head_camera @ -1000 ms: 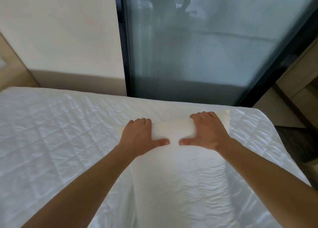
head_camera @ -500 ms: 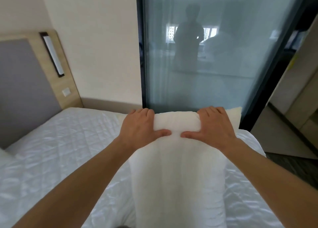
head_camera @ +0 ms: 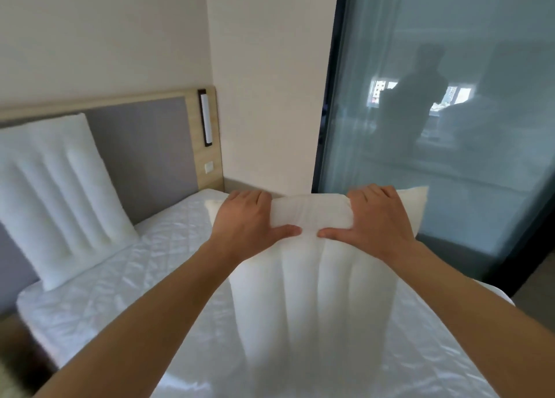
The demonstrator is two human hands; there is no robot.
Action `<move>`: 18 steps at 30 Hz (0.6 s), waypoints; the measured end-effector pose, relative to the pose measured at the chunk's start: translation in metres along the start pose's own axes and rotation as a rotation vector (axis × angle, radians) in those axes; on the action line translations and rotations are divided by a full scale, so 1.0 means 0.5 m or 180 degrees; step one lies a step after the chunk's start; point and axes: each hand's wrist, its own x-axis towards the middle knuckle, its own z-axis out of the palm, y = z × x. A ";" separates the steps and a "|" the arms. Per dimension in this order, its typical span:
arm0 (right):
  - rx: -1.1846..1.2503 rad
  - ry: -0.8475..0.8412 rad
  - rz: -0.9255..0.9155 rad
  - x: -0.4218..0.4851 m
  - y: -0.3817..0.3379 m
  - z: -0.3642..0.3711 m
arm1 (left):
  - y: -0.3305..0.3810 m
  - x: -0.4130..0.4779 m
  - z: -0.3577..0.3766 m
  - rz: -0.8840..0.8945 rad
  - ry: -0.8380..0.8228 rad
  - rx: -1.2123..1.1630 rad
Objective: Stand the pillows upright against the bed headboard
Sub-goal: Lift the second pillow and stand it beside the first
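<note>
Up close, the left hand (head_camera: 249, 223) and right hand (head_camera: 378, 220) each grip the top edge of a white pillow (head_camera: 312, 292) held above the bed (head_camera: 144, 265), while a second pillow (head_camera: 57, 196) leans upright against the headboard (head_camera: 147, 139) at left.

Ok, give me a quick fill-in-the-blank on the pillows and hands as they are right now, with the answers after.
1. The white channel-stitched pillow in the middle is gripped at its top edge by ____ hands, the left hand and right hand.
2. The other white ribbed pillow already leans against the grey padded ____.
3. Both pillows sit over the white quilted ____.

Missing words: two; headboard; mattress
</note>
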 end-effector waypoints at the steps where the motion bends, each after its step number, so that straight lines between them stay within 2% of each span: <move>1: 0.0025 0.0088 -0.0072 0.021 -0.020 -0.001 | -0.023 -0.005 -0.017 -0.0050 0.0070 0.0011; 6: 0.0268 0.0373 -0.0321 0.142 -0.132 0.022 | -0.158 -0.016 -0.084 -0.0203 0.0440 0.0489; 12: 0.0595 0.0482 -0.0415 0.300 -0.301 0.101 | -0.353 -0.009 -0.128 -0.0417 0.0589 0.0834; 18: 0.0702 0.0526 -0.0474 0.471 -0.490 0.223 | -0.594 0.018 -0.113 -0.0567 0.0639 0.1026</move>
